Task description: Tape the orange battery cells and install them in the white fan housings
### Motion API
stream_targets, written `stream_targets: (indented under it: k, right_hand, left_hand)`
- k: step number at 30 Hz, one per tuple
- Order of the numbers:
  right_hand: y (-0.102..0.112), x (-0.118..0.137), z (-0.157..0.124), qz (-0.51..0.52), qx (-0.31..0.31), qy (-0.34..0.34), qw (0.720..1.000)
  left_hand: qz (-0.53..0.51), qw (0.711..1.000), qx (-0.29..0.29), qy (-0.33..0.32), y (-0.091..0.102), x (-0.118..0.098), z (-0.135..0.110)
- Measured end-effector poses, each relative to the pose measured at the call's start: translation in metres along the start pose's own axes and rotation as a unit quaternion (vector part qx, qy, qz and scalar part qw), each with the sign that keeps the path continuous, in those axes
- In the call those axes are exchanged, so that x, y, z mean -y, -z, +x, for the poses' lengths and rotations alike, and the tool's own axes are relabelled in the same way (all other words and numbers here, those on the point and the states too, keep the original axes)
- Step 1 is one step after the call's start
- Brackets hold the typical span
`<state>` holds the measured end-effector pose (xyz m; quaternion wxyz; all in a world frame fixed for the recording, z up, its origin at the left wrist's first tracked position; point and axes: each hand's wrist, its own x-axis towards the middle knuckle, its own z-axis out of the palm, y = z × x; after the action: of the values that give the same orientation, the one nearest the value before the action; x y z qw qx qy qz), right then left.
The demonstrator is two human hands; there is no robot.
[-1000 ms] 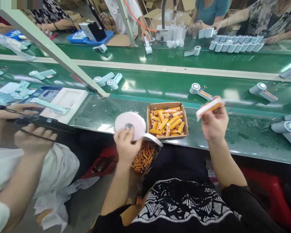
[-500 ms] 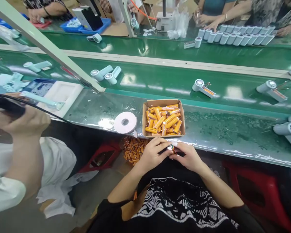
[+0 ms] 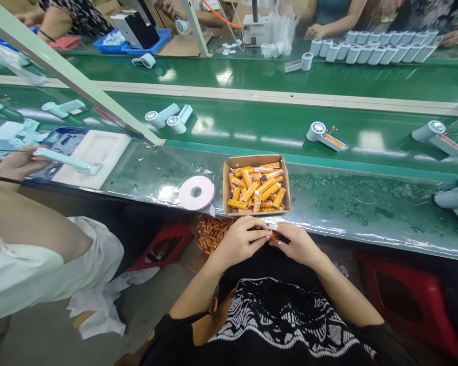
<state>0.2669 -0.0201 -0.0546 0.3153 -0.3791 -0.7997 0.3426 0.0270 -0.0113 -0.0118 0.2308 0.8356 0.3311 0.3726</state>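
Observation:
Close in front of my body, just off the bench edge, my left hand [image 3: 247, 238] and my right hand [image 3: 295, 245] meet with fingertips pinched together. Between them is an orange-wrapped battery [image 3: 274, 236], mostly covered by the fingers. A white wrap covers a fingertip of my right hand. Right beyond my hands stands an open cardboard box [image 3: 226, 185] filled with orange batteries [image 3: 252, 190], several with dark or white ends. Left of the box lies a roll of white tape [image 3: 185, 193], its loose end hanging at the bench edge.
Behind the bench [image 3: 347, 203] runs a green conveyor belt [image 3: 252, 124] carrying pale blue fan-like housings [image 3: 318, 131]. A co-worker's hand [image 3: 19, 162] is at the left, near a white tray [image 3: 107, 152]. Below are a bag of orange batteries [image 3: 209, 234] and red stools [image 3: 412, 295]. A slanted metal post [image 3: 80, 79] crosses the left.
The battery has turned between my fingers: its white end with coloured wires showed before, now its orange side. Housings on the near belt have shifted right. The left co-worker's hand has moved toward the tray.

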Motion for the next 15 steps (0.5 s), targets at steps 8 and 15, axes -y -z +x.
stream_targets:
  k: [8,15]
  right_hand:
    - [0.007,0.009,0.005,0.065,-0.011,-0.013,0.998]
    - [0.056,-0.02,-0.002,0.189,-0.155,-0.16,0.956]
  left_hand:
    - [-0.164,0.977,-0.114,0.075,0.003,0.001,-0.003]
    - [-0.251,0.93,-0.231,0.136,0.02,0.007,-0.014]
